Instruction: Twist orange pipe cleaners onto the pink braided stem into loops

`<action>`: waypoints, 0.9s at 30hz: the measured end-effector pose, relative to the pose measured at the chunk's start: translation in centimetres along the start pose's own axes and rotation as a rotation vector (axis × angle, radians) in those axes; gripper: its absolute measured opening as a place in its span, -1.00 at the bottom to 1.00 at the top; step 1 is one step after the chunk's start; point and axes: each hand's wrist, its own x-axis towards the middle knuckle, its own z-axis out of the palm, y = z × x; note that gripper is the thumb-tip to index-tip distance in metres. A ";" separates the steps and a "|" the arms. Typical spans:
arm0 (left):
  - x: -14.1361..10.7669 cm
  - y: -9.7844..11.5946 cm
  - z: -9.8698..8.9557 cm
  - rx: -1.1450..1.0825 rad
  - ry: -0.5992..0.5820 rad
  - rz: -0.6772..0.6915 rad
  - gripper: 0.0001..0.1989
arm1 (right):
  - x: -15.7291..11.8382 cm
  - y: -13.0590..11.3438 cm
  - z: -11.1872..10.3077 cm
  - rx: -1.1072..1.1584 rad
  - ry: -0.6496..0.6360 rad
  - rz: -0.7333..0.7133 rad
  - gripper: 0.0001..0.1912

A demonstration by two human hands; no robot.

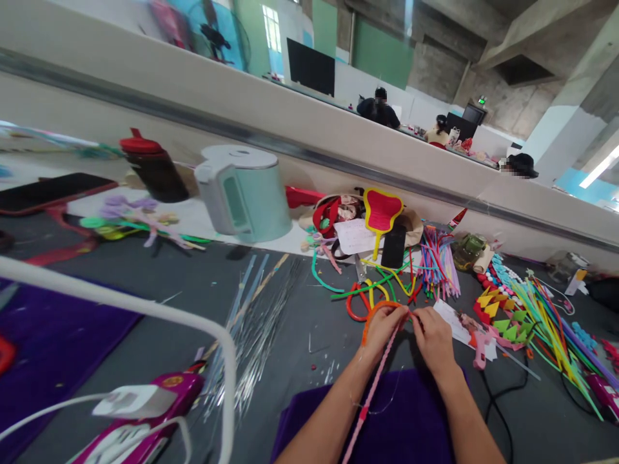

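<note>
Both hands meet over the front of the dark table. My left hand [383,330] has its fingers pinched on an orange pipe cleaner [369,317], which arches over the back of the hand. A long pink pipe cleaner [380,374] runs from the fingertips down toward me, with a redder band partway along it. Close beside it, my right hand [432,336] pinches at the orange end; the exact contact is hidden by the fingers. Under my forearms lies a folded purple cloth [411,412]. Red-handled scissors [356,303] lie just beyond my left hand.
Thin metal wires [264,322] spread on the left. A mint kettle [258,193] and a dark bottle [155,169] stand at the back. Pipe cleaner bundles [438,261], a pink glue gun [480,348] and a black cable are to the right. A white cable [145,306] loops across the left foreground.
</note>
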 end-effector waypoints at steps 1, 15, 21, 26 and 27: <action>0.0 -0.1 0.0 0.001 0.001 0.000 -0.73 | 0.1 0.1 0.1 0.007 0.003 -0.005 -0.75; 0.3 -0.2 -1.1 -0.184 0.089 -0.097 -0.67 | -0.4 0.8 0.9 0.155 -0.075 0.049 -0.85; 0.3 -0.7 -1.2 -0.117 0.109 -0.046 -0.70 | -0.6 0.5 1.6 0.189 -0.053 0.045 -0.76; 0.2 -1.2 -1.1 -0.087 0.107 -0.054 -0.70 | -1.3 0.6 2.3 0.214 -0.057 0.036 -0.72; 0.2 -1.4 -1.1 -0.066 0.105 -0.048 -0.70 | -1.4 0.7 2.5 0.212 -0.044 0.038 -0.71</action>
